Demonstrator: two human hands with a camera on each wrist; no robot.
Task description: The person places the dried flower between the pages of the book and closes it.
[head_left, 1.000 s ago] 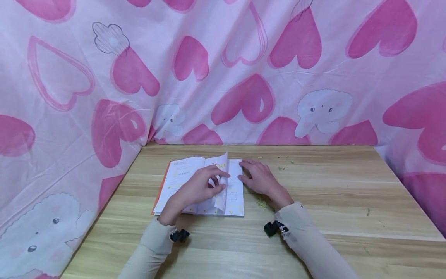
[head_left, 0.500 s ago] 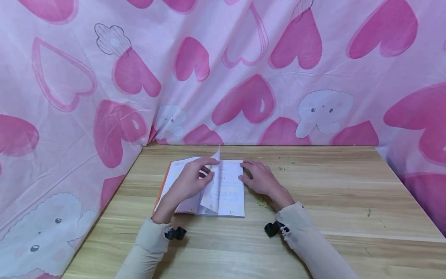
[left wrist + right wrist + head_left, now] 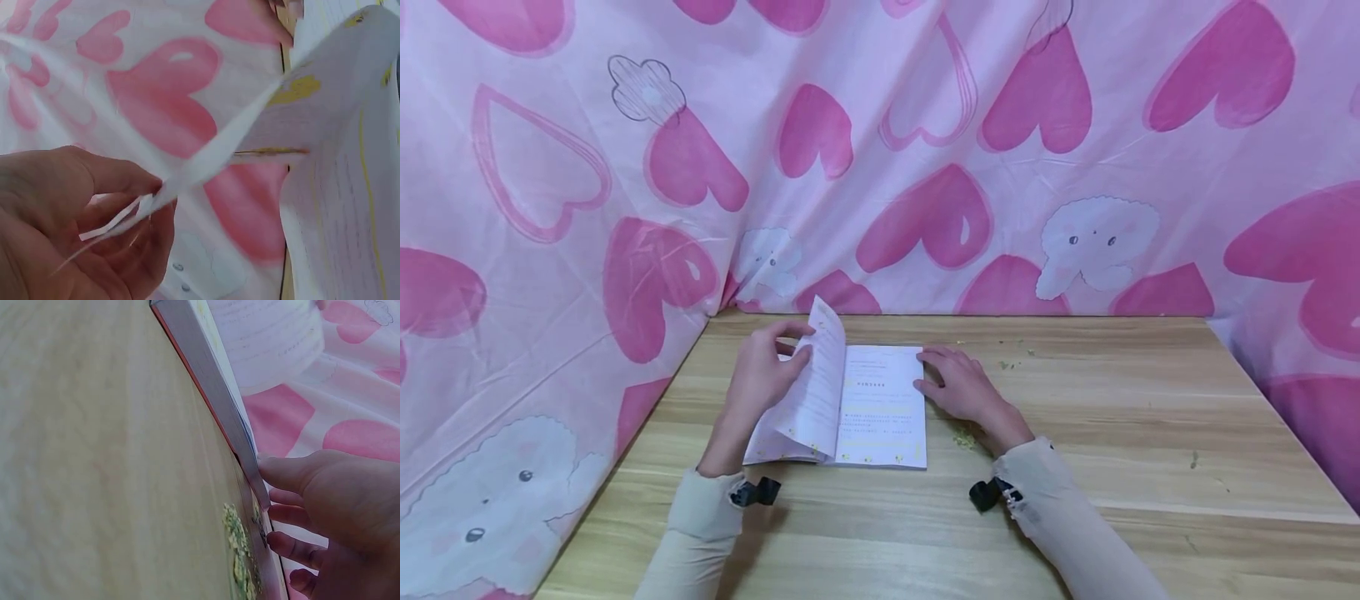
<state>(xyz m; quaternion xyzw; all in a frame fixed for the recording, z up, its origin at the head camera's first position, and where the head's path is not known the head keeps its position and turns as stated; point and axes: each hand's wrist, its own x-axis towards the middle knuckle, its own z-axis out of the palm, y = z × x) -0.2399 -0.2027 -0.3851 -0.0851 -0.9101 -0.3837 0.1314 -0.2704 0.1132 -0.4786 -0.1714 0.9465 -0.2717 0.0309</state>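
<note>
An open book (image 3: 883,417) with printed white pages and small yellow decorations lies on the wooden table. My left hand (image 3: 760,367) pinches the upper outer edge of a raised page (image 3: 822,383), which curves up over the book's left half. In the left wrist view, the thumb and fingers of that hand (image 3: 106,212) hold the thin page edge (image 3: 200,162). My right hand (image 3: 966,387) rests at the book's right edge. In the right wrist view, its thumb (image 3: 284,472) touches the side of the page block (image 3: 212,381), the other fingers lying loosely bent beside it.
Greenish-yellow crumbs (image 3: 964,437) lie close to the right hand, with smaller bits (image 3: 1009,364) farther back on the wooden table (image 3: 1120,467). A pink heart-patterned cloth (image 3: 925,217) hangs behind the table and along its sides.
My left hand has moved left, carrying the page from the right side over to the left half. More of the right-hand page now shows. My right hand has stayed at the book's edge.
</note>
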